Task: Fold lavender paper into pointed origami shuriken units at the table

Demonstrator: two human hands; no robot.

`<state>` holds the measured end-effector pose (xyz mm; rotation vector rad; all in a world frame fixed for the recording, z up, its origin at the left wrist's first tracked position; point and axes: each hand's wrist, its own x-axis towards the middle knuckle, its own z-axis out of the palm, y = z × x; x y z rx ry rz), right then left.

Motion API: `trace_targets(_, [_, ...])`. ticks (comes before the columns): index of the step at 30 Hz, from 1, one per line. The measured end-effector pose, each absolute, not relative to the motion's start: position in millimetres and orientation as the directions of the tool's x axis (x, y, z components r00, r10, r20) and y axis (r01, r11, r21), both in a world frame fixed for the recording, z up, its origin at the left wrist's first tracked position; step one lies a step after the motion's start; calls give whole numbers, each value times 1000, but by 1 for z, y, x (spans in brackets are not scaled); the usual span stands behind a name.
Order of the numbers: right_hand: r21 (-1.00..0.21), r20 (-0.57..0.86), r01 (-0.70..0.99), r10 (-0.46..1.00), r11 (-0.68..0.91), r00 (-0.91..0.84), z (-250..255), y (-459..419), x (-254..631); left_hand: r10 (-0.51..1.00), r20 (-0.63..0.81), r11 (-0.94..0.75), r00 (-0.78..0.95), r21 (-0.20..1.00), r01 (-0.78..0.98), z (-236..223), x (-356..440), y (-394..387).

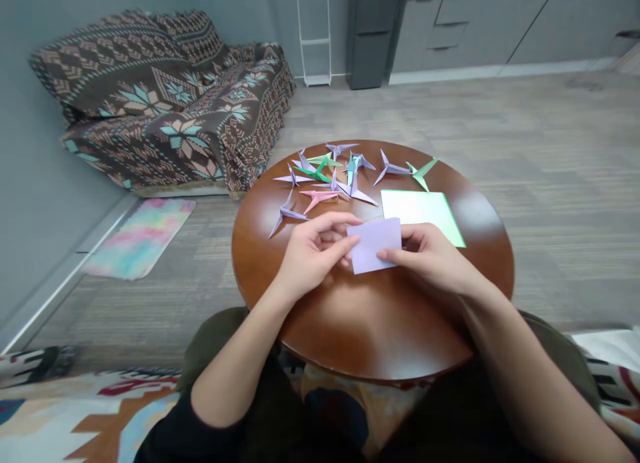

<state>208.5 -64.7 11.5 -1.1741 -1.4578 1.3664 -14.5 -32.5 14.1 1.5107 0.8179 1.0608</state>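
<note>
A small purple sheet of folding paper (375, 244) is held up above the near half of the round table. My left hand (320, 246) pinches its left edge, thumb in front and fingers behind. At its right side my right hand (425, 253) grips it too, the thumb lying across the lower front. Just past my right hand lies a stack of paper with a white top and green edge (423, 213). Beyond my left hand sit several folded paper pieces, among them a pink one (319, 198), a purple one (287, 214) and a green one (320, 172).
The round brown wooden table (360, 323) stands in front of my knees. Behind it to the left is a sofa with a patterned cover (190, 116), near a pastel mat (143, 236). Grey cabinets (475, 33) and a white rack (316, 42) line the far wall.
</note>
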Motion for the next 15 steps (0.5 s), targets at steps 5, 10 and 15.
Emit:
trace_targets(5, [-989,-64,147,969,-29,-241,11,-64,211,930,159,-168,331,986,-2,13,-16,-33])
trace_targets(10, [-992,-78,118,973,-53,-216,9,-63,213,934,145,-146,326,989,-22,10,-15,-34])
trace_targets(15, [-990,-97,115,981,-79,-168,13,-66,209,945,176,-175,276,984,-30,10,-11,-38])
